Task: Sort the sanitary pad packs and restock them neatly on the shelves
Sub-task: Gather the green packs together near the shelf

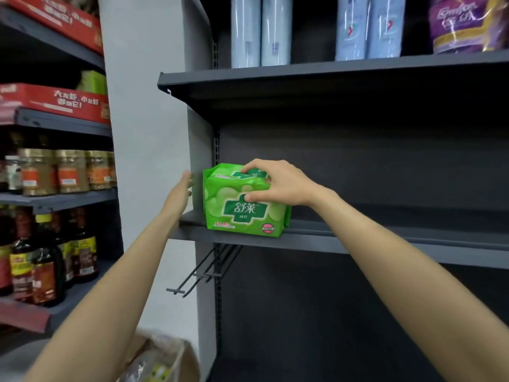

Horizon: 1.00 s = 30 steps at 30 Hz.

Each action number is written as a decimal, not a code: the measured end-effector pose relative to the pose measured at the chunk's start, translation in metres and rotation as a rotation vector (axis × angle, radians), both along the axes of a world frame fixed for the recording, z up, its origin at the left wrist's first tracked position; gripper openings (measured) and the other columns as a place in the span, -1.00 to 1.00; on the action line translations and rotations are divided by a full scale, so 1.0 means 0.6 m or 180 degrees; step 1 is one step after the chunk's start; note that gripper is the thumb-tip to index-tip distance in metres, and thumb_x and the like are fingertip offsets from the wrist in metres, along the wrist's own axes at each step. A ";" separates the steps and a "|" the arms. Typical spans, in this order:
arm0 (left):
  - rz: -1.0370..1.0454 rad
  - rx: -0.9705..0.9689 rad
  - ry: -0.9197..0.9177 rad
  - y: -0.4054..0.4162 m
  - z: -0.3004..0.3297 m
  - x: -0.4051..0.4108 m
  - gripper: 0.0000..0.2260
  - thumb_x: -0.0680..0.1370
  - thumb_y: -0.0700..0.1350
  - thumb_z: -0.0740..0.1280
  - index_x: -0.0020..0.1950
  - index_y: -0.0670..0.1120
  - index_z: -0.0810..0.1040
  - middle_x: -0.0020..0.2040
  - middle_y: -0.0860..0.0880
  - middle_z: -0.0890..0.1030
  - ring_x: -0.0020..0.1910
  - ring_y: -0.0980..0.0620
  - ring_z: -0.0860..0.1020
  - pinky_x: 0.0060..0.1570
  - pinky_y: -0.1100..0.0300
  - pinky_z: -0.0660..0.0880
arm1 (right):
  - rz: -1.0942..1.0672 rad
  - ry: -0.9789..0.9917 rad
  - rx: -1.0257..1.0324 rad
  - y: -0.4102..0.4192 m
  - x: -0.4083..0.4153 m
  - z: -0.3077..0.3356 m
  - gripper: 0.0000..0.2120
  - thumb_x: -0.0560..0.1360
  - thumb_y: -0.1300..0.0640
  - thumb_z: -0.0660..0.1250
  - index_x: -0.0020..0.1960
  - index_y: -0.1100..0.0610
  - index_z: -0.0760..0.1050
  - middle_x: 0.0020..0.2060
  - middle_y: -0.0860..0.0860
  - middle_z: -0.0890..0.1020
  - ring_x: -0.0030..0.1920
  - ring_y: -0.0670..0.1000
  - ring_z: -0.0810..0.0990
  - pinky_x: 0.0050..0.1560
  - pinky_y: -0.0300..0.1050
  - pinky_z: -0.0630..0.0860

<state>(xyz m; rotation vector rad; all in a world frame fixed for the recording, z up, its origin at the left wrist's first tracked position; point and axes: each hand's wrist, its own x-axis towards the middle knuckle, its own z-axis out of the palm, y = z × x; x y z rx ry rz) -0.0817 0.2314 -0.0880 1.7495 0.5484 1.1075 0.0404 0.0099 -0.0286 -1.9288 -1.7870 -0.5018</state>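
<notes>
1. Green pad pack (245,201) stands upright at the far left end of the middle shelf (385,244), centre of the frame, its printed face toward me and its long side running along the shelf's front edge.
2. My right hand (278,181) is on it, fingers curled over the top and thumb pressed on the front face, so that hand grips the pack from the upper right. It is plainly the nearer hand.
3. My left hand (181,188) is just left of the pack, fingers straight and holding nothing. It sits by the grey upright post (201,150); I cannot tell whether it touches the post or the pack.
4. I judge the next nudge is leftward or back, squaring the pack into the corner. Room on that side is slim: only a narrow gap shows between pack and post.
5. To the right of the pack the shelf runs on toward the right edge of the frame with nothing standing on it in view, so further packs can line up there.
6. Blue packs (260,31) stand on the upper shelf (330,75) at the top of the frame.
</notes>
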 end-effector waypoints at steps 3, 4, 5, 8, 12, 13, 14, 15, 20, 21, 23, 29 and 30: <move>-0.0268 0.0078 -0.0403 -0.028 0.000 -0.034 -0.54 0.61 0.24 0.03 0.46 0.08 0.28 0.40 0.05 0.40 0.36 0.02 0.38 0.33 0.00 0.29 | -0.0021 -0.0359 -0.0044 0.060 0.005 0.008 -0.49 0.41 -0.20 0.40 0.31 -0.12 0.44 0.27 -0.10 0.52 0.24 -0.03 0.45 0.18 -0.01 0.34; -0.0348 0.0246 -0.0378 -0.033 -0.007 -0.039 -0.53 0.58 0.22 0.16 0.45 0.10 0.26 0.37 0.07 0.41 0.32 0.06 0.41 0.25 0.09 0.36 | -0.0073 -0.0536 -0.0046 0.080 0.009 0.008 -0.49 0.41 -0.21 0.39 0.31 -0.11 0.45 0.28 -0.08 0.51 0.33 0.00 0.37 0.29 0.08 0.30; -0.0393 0.0426 -0.0284 -0.038 -0.012 -0.040 -0.49 0.55 0.12 0.29 0.46 0.10 0.23 0.34 0.09 0.41 0.28 0.09 0.42 0.15 0.21 0.40 | -0.0172 -0.0617 -0.0008 0.099 0.012 0.007 -0.49 0.41 -0.22 0.39 0.31 -0.12 0.46 0.33 -0.07 0.47 0.41 0.03 0.28 0.37 0.20 0.22; -0.0134 0.0852 0.0042 -0.023 -0.025 -0.023 -0.17 0.38 -0.06 0.54 0.51 0.06 0.13 0.34 0.04 0.38 0.25 0.06 0.44 0.08 0.26 0.50 | -0.0787 -0.0272 0.0277 0.132 0.018 -0.010 -0.36 0.35 -0.31 0.39 0.35 -0.11 0.37 0.47 0.03 0.22 0.45 0.20 0.12 0.36 0.35 0.17; 0.0835 0.1234 0.0577 0.007 -0.022 0.005 -0.14 0.31 0.16 0.52 0.50 0.15 0.14 0.38 -0.09 0.34 0.31 -0.07 0.42 0.28 -0.03 0.40 | -0.1367 0.0232 0.0740 0.155 0.031 -0.045 -0.17 0.31 -0.36 0.38 0.38 0.07 0.20 0.34 0.18 0.26 0.27 0.29 0.35 0.16 0.13 0.41; 0.1080 0.1346 0.0738 0.010 -0.022 0.012 -0.18 0.35 0.14 0.50 0.50 0.14 0.15 0.38 -0.09 0.33 0.32 -0.08 0.41 0.25 -0.03 0.41 | -0.1194 0.0468 0.0766 0.160 0.036 -0.051 -0.20 0.33 -0.31 0.41 0.37 0.10 0.20 0.30 0.17 0.29 0.23 0.27 0.40 0.11 0.07 0.42; 0.1266 0.1427 0.0838 0.012 -0.022 0.020 -0.22 0.37 0.14 0.49 0.49 0.11 0.17 0.37 -0.09 0.34 0.31 -0.09 0.41 0.20 -0.03 0.42 | -0.0981 0.0697 0.0740 0.163 0.041 -0.057 -0.23 0.35 -0.25 0.43 0.35 0.12 0.22 0.28 0.16 0.32 0.20 0.24 0.44 0.09 0.03 0.42; 0.1375 0.1428 0.0878 0.011 -0.020 0.025 -0.24 0.38 0.14 0.48 0.48 0.08 0.19 0.36 -0.08 0.35 0.30 -0.10 0.42 0.15 -0.02 0.42 | -0.0798 0.0869 0.0694 0.166 0.046 -0.059 -0.27 0.37 -0.20 0.45 0.35 0.13 0.23 0.27 0.14 0.34 0.20 0.22 0.45 0.11 0.00 0.39; 0.1389 0.1191 0.0871 0.033 -0.013 0.034 -0.26 0.36 0.16 0.49 0.44 0.03 0.25 0.30 -0.05 0.47 0.23 -0.08 0.49 0.10 0.04 0.41 | -0.0660 0.0999 0.0502 0.176 0.058 -0.058 -0.26 0.41 -0.14 0.44 0.42 0.14 0.22 0.36 0.12 0.32 0.32 0.16 0.37 0.27 0.00 0.31; 0.1403 0.1254 0.0884 0.034 -0.014 0.031 -0.26 0.37 0.16 0.48 0.45 0.03 0.24 0.29 -0.05 0.48 0.24 -0.08 0.49 0.11 0.03 0.41 | -0.0667 0.0984 0.0461 0.178 0.056 -0.059 -0.23 0.42 -0.15 0.43 0.46 0.15 0.18 0.39 0.12 0.29 0.35 0.17 0.35 0.30 0.02 0.31; 0.1432 0.1345 0.0937 0.027 -0.017 0.026 -0.26 0.40 0.16 0.45 0.48 0.00 0.21 0.33 -0.06 0.44 0.26 -0.11 0.47 0.14 0.00 0.41 | -0.0735 0.0936 0.0405 0.176 0.050 -0.062 -0.16 0.44 -0.16 0.39 0.52 0.16 0.07 0.48 0.13 0.17 0.43 0.21 0.26 0.36 0.08 0.29; 0.1564 0.1754 0.0468 -0.045 -0.032 -0.035 -0.51 0.54 0.12 0.29 0.42 -0.01 0.32 0.30 0.03 0.47 0.29 -0.03 0.42 0.10 0.06 0.37 | -0.0442 0.0453 0.1224 0.092 -0.021 -0.096 -0.47 0.54 -0.03 0.30 0.44 0.09 0.26 0.39 0.01 0.36 0.35 0.06 0.34 0.23 -0.06 0.34; 0.1486 0.1838 0.0314 -0.064 -0.039 -0.053 -0.59 0.55 0.10 0.28 0.36 0.01 0.37 0.21 0.10 0.53 0.24 0.02 0.45 0.06 0.10 0.38 | -0.0321 0.0340 0.1394 0.075 -0.040 -0.111 -0.55 0.54 0.00 0.30 0.38 0.08 0.34 0.30 -0.02 0.46 0.28 0.02 0.41 0.18 -0.08 0.37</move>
